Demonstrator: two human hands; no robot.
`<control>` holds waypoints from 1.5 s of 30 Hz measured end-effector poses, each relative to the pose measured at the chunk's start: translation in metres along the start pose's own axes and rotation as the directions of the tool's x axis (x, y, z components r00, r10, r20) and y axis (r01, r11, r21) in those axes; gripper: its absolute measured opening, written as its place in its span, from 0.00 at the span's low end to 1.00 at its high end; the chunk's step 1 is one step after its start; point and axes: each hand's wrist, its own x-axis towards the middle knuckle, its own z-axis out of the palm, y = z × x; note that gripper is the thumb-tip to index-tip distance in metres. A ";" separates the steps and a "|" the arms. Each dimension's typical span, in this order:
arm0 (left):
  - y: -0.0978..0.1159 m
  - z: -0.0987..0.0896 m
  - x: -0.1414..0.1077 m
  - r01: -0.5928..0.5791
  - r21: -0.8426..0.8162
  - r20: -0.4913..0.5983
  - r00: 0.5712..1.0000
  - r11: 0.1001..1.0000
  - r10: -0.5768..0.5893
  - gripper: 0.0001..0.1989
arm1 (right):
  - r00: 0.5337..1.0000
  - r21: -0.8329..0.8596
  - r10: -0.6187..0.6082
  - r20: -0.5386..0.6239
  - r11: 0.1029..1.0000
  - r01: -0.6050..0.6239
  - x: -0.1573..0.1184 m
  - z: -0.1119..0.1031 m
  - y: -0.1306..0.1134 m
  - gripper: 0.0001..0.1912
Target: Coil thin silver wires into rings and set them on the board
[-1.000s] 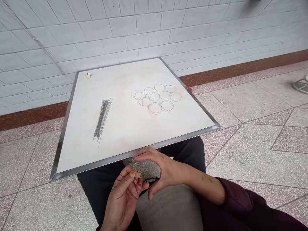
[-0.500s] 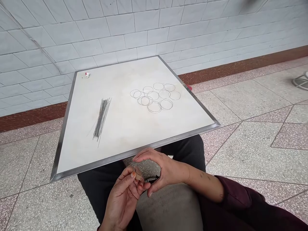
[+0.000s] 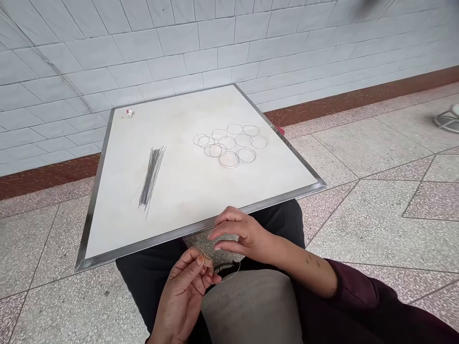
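Observation:
My left hand is closed, pinching a small flat brown piece and a thin wire between thumb and fingers. The wire curves out to the right in a loose arc over my lap; part of it is hidden by the fingers. Just above and to the right, my right hand hovers by the table's near edge, thumb and fingers apart with a gap between them. On the white table lie a bundle of straight dark wires at left and several thin wire rings, partly overlapping, at right.
A small white and red object sits in the far left corner of the table. The table's metal rim runs above my knees. A tiled wall stands behind; a round metal base is on the floor at right.
My right hand has risen slightly and moved right, its thumb and fingers coming closer together. The wire arc now shows to the right of my left hand, which keeps its pinch.

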 end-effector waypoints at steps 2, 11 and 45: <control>0.000 0.000 0.000 -0.002 0.016 -0.003 1.000 1.000 0.002 0.08 | 0.999 -0.055 -0.033 -0.010 0.998 0.032 0.000 0.002 0.000 0.07; -0.002 0.002 0.002 -0.012 0.076 0.027 1.000 0.997 0.010 0.10 | 0.998 -0.119 -0.047 -0.051 0.992 0.041 -0.003 0.007 -0.002 0.09; -0.008 0.002 0.004 0.065 -0.055 0.022 0.998 0.996 -0.064 0.06 | 0.978 -0.155 -0.198 0.071 0.966 0.207 -0.001 0.010 0.004 0.11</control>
